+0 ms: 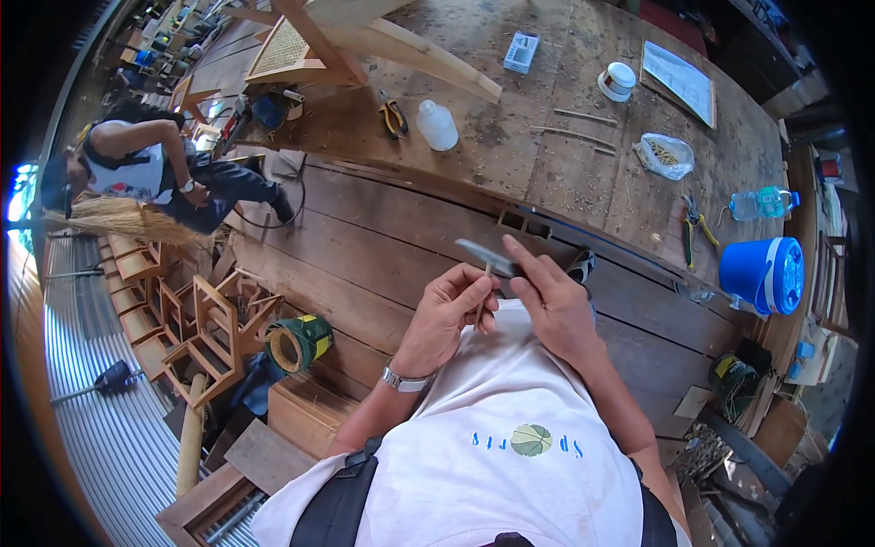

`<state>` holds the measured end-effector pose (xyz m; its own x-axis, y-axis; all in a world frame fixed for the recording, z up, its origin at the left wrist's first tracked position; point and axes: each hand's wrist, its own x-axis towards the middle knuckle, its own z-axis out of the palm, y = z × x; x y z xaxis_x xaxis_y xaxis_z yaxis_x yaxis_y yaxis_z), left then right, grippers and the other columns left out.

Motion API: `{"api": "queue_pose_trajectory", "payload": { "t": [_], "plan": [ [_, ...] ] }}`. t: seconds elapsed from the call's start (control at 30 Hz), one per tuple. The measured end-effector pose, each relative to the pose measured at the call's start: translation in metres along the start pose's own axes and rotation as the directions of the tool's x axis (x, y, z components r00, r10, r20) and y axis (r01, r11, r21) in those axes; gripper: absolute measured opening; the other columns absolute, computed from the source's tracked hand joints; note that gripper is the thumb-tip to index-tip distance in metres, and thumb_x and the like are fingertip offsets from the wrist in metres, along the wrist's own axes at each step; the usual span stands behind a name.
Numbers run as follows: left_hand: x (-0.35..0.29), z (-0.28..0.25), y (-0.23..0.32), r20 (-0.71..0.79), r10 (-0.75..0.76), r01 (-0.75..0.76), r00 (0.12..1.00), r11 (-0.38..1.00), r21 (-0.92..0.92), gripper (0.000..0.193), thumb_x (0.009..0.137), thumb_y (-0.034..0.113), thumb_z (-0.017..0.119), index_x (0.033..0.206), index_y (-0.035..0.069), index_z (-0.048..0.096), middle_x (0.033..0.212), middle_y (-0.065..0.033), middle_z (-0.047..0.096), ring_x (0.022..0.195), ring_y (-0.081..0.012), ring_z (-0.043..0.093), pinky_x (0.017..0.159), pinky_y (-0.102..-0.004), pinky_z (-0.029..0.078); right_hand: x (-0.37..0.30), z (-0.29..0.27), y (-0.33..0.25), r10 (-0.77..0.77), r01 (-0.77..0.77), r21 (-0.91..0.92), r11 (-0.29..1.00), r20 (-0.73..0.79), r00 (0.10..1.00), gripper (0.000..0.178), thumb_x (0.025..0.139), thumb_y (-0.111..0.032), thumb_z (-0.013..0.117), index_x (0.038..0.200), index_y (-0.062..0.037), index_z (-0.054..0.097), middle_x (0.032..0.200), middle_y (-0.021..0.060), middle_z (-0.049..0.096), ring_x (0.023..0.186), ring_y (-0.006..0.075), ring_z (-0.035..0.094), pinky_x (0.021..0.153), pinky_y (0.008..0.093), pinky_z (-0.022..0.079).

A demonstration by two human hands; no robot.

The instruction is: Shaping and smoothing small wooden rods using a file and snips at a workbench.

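In front of my chest, my left hand (441, 321) pinches a thin wooden stick (479, 314) between thumb and fingers, with the stick nearly upright. A metal watch is on that wrist. My right hand (558, 308) is closed on a knife, its index finger stretched along the back. The grey knife blade (485, 254) points left, just beyond the top of the stick; whether blade and stick touch I cannot tell. The knife's handle is mostly hidden in my palm.
Ahead stands a wooden workbench (510, 155) with pliers (393, 116), a white bottle (437, 126), long thin strips and a bag of small pieces (663, 156). A blue bucket (764, 275) is at right. Wooden frames (219, 314) and a green can (299, 343) lie left; a person (173, 173) stands beyond.
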<state>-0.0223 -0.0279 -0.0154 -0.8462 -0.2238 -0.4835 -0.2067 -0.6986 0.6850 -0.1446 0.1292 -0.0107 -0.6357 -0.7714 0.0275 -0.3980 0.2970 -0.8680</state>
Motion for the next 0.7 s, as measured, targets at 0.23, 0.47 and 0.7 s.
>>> {"api": "queue_pose_trajectory", "payload": {
  "t": [0.23,0.47,0.7],
  "plan": [
    [-0.002,-0.002,0.001,-0.027,-0.006,0.007,1.0,1.0,0.025,0.019,0.103,0.02,0.064,0.104,0.001,0.064,0.082,-0.0052,0.066,0.059,-0.0108,0.062,0.053,-0.0224,0.049,0.007,0.008,-0.004,-0.138,0.136,-0.065,0.989,-0.018,0.99,0.052,0.097,-0.018,0.066,0.148,-0.0206,0.055,0.086,0.0093,0.061,0.074,0.0286,0.062,0.068,0.0399,0.052],
    [-0.011,-0.001,0.012,-0.059,0.006,0.009,0.998,0.969,0.245,0.017,0.102,0.017,0.065,0.099,0.001,0.064,0.077,-0.003,0.064,0.055,-0.0056,0.055,0.05,-0.0197,0.044,0.009,0.01,-0.002,-0.044,0.047,-0.09,0.995,0.035,0.998,0.046,0.098,-0.016,0.065,0.143,-0.0213,0.059,0.087,0.0103,0.061,0.069,0.03,0.061,0.064,0.039,0.051],
    [-0.012,0.007,0.014,-0.077,0.027,-0.008,0.997,0.973,0.229,0.016,0.102,0.014,0.063,0.099,-0.001,0.066,0.074,-0.0027,0.062,0.054,-0.0052,0.053,0.047,-0.019,0.041,0.005,0.016,0.004,-0.019,0.019,-0.007,1.0,-0.038,0.999,0.047,0.099,-0.017,0.063,0.146,-0.0213,0.056,0.088,0.0102,0.061,0.073,0.03,0.063,0.067,0.0396,0.052]
  ]
}}
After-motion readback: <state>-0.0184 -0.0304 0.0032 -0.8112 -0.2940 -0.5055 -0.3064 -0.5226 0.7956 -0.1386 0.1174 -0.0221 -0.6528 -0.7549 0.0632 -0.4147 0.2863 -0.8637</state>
